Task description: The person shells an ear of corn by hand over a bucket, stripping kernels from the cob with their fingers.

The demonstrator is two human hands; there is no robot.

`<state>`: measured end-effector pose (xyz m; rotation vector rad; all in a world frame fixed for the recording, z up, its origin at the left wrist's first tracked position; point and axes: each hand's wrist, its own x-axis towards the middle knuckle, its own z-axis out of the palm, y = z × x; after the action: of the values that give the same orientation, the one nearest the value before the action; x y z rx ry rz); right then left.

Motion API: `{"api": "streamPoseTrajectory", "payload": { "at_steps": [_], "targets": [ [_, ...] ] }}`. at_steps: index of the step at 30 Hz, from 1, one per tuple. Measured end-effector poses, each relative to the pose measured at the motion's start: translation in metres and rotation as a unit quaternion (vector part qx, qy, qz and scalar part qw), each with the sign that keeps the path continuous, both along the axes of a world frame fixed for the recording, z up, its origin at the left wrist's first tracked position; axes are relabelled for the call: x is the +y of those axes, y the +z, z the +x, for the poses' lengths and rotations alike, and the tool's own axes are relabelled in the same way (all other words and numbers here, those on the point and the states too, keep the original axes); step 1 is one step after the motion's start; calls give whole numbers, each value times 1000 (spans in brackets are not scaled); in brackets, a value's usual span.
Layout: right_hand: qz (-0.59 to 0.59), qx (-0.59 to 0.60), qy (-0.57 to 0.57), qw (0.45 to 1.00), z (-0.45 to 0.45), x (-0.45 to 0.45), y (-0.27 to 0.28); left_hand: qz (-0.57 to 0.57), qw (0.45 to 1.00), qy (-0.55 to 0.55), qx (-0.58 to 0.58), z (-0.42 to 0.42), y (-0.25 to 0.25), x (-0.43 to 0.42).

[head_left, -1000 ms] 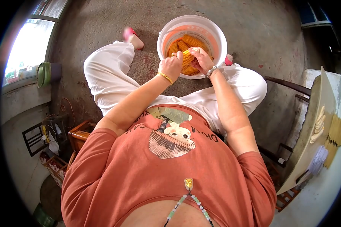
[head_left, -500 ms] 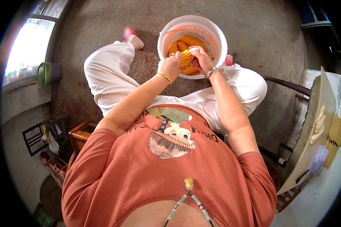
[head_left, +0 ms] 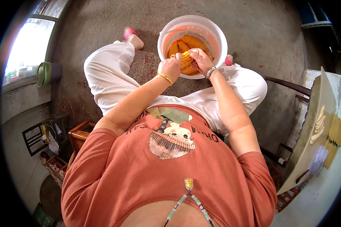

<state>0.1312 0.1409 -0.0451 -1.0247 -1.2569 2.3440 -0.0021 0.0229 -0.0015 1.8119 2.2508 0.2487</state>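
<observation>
Between my two hands, over the near side of a white bucket (head_left: 220, 36), is a yellow corn cob (head_left: 186, 59). My left hand (head_left: 169, 67), with a gold bangle at the wrist, is closed round the cob's left end. On its right end are the bent fingers of my right hand (head_left: 201, 62), which has a silver band at the wrist; the thumb presses on the kernels near the tip. Several more corn cobs (head_left: 193, 41) lie inside the bucket below. My fingers hide part of the held cob.
The bucket stands on a concrete floor (head_left: 102, 22) between my knees. To the right is a pale tabletop (head_left: 310, 125) with bundles of thin sticks (head_left: 335, 136). A green container (head_left: 44, 74) sits by the window, and a wooden chair (head_left: 80, 138) is at left.
My right thumb and fingers have shifted slightly on the cob's right end. My left hand stays almost in place, still holding it.
</observation>
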Motion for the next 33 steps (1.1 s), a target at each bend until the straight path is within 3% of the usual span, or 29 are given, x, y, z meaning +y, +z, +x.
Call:
{"api": "streamPoseTrajectory", "payload": {
  "at_steps": [17, 29, 33],
  "targets": [
    [-13, -15, -27, 999, -1, 0, 19, 19, 999, -6, 36, 3, 1, 3],
    [-28, 23, -26, 999, -2, -1, 6, -23, 999, 24, -32, -3, 9, 3],
    [-30, 39, -2, 999, 0, 4, 9, -26, 992, 66, -106, -9, 3, 4]
  ]
}}
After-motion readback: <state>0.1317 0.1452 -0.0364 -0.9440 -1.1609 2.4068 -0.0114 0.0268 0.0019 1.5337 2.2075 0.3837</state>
